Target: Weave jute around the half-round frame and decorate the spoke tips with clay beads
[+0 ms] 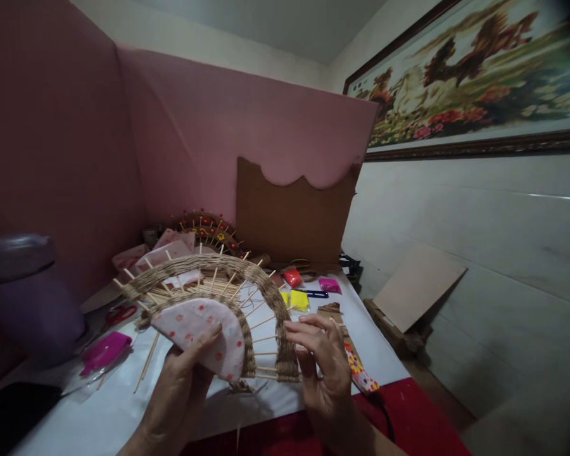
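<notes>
Left hand [185,373] gripped the fabric half-disc [194,323], thumb pressed on its face. Right hand [320,361], fingers curled, pinched the woven arch [204,265] at its right end. Sticks [263,322] fanned between the two. Piece held just above the table [123,411].

Dim indoor light; colours muted; edges bent by wide lens; corners dark; slight blur.

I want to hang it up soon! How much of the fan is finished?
Done: the spotted cloth middle, the rope ring hugging it, and the outer rope arch across the sticks. In hand: the left hand holds the cloth middle; the right hand has its fingers touching the arch's right end. Left, probably: bare sticks show between ring and arch, and stick tips poke out beyond it.
</notes>
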Available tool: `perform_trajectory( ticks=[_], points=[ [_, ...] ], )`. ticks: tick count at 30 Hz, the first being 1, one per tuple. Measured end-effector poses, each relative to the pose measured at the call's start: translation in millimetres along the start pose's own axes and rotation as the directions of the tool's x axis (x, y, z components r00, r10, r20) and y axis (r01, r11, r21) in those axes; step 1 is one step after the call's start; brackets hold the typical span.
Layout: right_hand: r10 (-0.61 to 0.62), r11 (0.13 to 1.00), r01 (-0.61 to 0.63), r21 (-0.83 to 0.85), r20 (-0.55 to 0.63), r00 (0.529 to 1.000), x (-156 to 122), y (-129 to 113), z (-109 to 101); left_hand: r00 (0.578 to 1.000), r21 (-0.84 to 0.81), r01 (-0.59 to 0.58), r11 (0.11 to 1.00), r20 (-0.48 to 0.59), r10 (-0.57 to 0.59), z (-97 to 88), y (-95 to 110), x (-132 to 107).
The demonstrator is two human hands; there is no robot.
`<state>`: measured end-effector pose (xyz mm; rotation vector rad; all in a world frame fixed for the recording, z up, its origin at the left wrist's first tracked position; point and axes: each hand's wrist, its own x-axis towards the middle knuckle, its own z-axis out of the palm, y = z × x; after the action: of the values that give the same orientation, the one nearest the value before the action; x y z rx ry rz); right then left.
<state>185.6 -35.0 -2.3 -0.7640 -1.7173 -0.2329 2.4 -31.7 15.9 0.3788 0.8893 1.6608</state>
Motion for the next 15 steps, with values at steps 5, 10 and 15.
perform_trajectory(
  ticks=[5,10,15],
  points=[
    [0.036,0.999,-0.035,-0.024,0.041,0.999,-3.9,1.6,2.3,1.0,0.02,0.013,1.0,0.028,-0.013,-1.4,-1.4,0.4],
    [0.031,0.999,-0.027,-0.039,0.103,0.994,-6.0,2.9,3.0,0.999,0.008,0.016,1.0,0.041,-0.016,-1.6,-1.5,1.7],
    [0.043,0.999,-0.041,-0.018,0.099,0.994,-7.5,2.9,2.5,0.999,0.027,0.026,0.999,0.045,-0.027,-1.8,-0.7,1.2]
  ],
)
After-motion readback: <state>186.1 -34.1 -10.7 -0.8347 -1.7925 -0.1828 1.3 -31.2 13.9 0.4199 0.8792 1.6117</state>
